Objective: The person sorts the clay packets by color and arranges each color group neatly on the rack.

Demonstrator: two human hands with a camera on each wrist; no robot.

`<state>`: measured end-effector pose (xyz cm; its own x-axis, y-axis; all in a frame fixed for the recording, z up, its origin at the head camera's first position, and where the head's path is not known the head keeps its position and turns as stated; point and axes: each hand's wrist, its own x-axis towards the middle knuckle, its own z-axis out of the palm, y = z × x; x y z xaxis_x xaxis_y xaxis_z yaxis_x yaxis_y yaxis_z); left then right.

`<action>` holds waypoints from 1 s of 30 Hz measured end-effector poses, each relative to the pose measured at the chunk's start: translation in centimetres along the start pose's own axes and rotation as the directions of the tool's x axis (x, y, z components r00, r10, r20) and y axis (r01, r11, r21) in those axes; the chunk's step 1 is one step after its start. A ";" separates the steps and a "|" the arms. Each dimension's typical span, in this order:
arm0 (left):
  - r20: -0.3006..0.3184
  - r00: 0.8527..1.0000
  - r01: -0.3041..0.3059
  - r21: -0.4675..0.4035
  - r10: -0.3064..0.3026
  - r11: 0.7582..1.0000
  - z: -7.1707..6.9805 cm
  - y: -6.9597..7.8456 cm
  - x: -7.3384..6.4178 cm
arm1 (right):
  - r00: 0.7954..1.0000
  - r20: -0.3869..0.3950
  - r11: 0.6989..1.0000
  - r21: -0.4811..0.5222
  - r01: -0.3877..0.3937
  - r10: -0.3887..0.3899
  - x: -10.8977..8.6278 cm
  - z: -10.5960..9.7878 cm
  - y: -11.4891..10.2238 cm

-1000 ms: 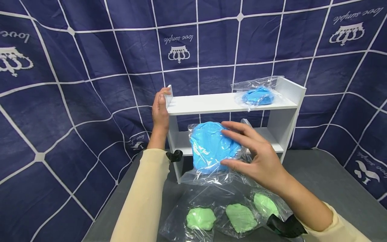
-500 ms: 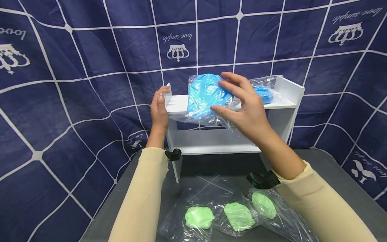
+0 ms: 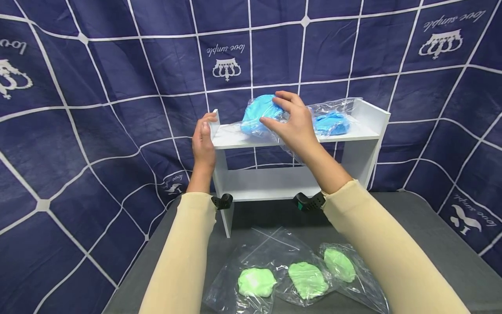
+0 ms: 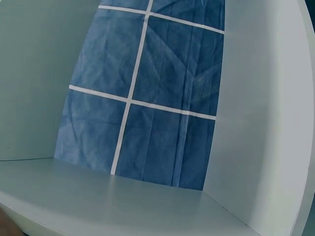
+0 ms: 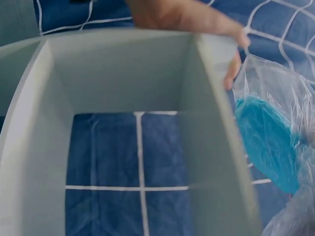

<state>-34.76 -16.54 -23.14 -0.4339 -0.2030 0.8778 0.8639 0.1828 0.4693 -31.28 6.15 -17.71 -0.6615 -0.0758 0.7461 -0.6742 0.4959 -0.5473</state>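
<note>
My right hand (image 3: 294, 122) pinches a clear plastic bag of blue clay (image 3: 255, 114) between thumb and fingers, just over the left part of the top board of a white shelf (image 3: 270, 185). Whether the bag touches the board cannot be told. My left hand (image 3: 203, 144) grips the shelf's left side panel near its top, fingertips on the panel's edge. On the right of the top board lies another bagged blue clay piece (image 3: 332, 124). In the right wrist view the held bagged clay (image 5: 266, 142) hangs beside the shelf board, close to my left fingers (image 5: 232, 71).
Three pale green clay pieces in clear bags lie on the dark table (image 3: 415, 244) in front of the shelf: one left (image 3: 256, 282), one middle (image 3: 307, 280), one right (image 3: 339, 265). A navy curtain (image 3: 129, 87) with white lines hangs behind and around.
My right hand has raised the bagged blue clay from in front of the shelf's lower level to above its top board, moving slightly left. My left hand has kept its grip on the panel.
</note>
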 end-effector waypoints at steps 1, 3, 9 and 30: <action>0.004 1.000 0.004 -0.005 -0.004 1.000 0.1 0.5 -0.1 | 1.000 0.009 1.000 -0.013 -0.020 0.020 0.2 0.2 0.2; 0.009 1.000 0.006 -0.009 -0.006 1.000 0.0 0.6 -0.1 | 0.997 0.029 0.997 -0.054 -0.063 0.065 0.5 0.7 0.7; -0.013 1.000 0.008 0.006 -0.008 1.000 -0.1 -1.7 0.2 | 0.980 0.119 0.971 -0.198 -0.137 0.162 1.3 1.6 1.1; -0.006 0.999 0.046 -0.007 -0.046 0.999 0.1 1.9 -0.5 | 0.886 0.342 0.917 -0.354 -0.185 0.312 1.9 2.3 0.8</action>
<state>-32.95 -16.01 -22.67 -0.4718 -0.2170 0.8546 0.8448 0.1663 0.5086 -33.83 4.37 -17.57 -0.9090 -0.2088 0.3608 -0.3788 0.7751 -0.5057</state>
